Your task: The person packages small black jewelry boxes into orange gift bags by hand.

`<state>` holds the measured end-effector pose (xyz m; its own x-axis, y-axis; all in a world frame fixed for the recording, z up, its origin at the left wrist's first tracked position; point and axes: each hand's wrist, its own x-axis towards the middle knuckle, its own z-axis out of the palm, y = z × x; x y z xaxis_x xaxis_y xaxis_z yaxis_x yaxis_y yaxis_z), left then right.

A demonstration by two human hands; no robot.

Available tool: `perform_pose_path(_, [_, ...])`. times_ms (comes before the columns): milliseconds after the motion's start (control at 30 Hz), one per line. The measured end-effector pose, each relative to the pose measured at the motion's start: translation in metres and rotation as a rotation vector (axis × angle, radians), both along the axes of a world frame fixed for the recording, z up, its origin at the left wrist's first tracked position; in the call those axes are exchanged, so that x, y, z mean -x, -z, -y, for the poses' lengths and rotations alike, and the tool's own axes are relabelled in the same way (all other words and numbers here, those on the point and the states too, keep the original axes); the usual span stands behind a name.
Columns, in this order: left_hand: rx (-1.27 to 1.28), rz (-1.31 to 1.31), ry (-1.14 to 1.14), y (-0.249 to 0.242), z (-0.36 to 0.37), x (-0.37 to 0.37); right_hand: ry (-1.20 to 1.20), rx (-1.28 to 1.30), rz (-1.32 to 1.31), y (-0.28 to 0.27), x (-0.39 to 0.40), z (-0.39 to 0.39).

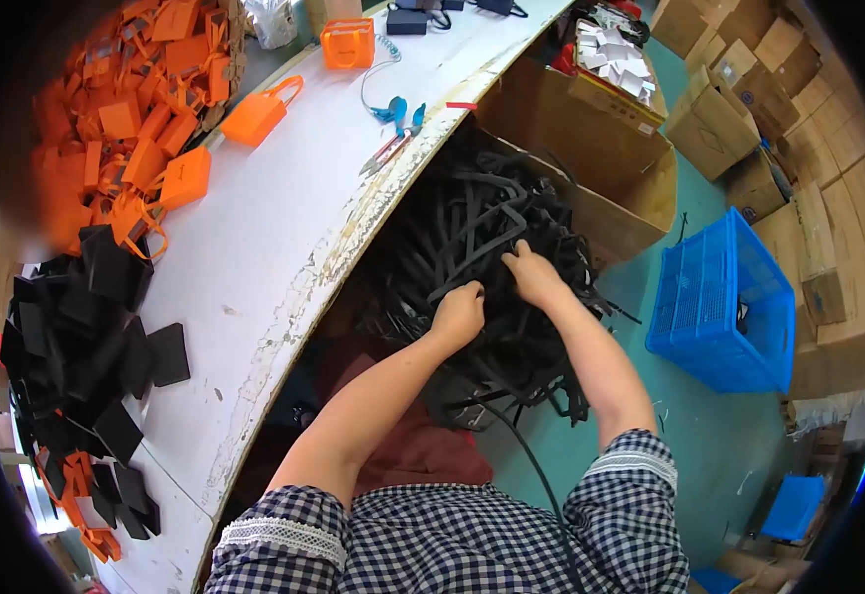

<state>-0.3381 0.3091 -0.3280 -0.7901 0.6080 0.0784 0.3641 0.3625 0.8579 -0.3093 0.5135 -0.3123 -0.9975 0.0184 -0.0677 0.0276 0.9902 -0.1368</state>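
A large tangled heap of flat black straps [482, 213] lies below the table's edge, in front of my body. My left hand [459, 315] is at the heap's near side, its fingers closed on a black strap. Slightly farther out and to the right, my right hand [534, 274] pinches a black strap between thumb and fingers. Both hands are close together, and some fingertips are hidden among the straps. Where the held straps end within the tangle cannot be seen.
The white table [254, 238] with a chipped edge runs along the left. On it are orange gift bags [141, 119], black boxes [66, 337] and blue-handled snips [393, 129]. An open carton [640, 178] stands beyond the heap, a blue crate [724, 307] to the right.
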Motion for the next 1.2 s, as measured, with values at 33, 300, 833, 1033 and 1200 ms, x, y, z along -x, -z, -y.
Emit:
perform_pose_path(33, [0.023,0.028,0.021,0.009,0.008,-0.001,0.052,0.047,0.027,0.006,-0.002,0.008])
perform_pose_path(300, [-0.119,0.017,0.460,-0.136,0.085,-0.040,0.040,0.171,-0.187,-0.050,-0.051,0.012])
perform_pose_path(833, [-0.903,0.194,0.617,-0.236,0.072,-0.128,0.193,0.018,-0.481,-0.057,-0.147,0.009])
perform_pose_path(1033, [-0.698,0.144,0.450,-0.198,0.163,-0.099,-0.301,0.685,0.442,-0.147,-0.145,0.205])
perform_pose_path(1200, [-0.518,0.354,-0.315,-0.187,0.378,-0.128,-0.315,1.395,0.371,-0.192,-0.124,0.280])
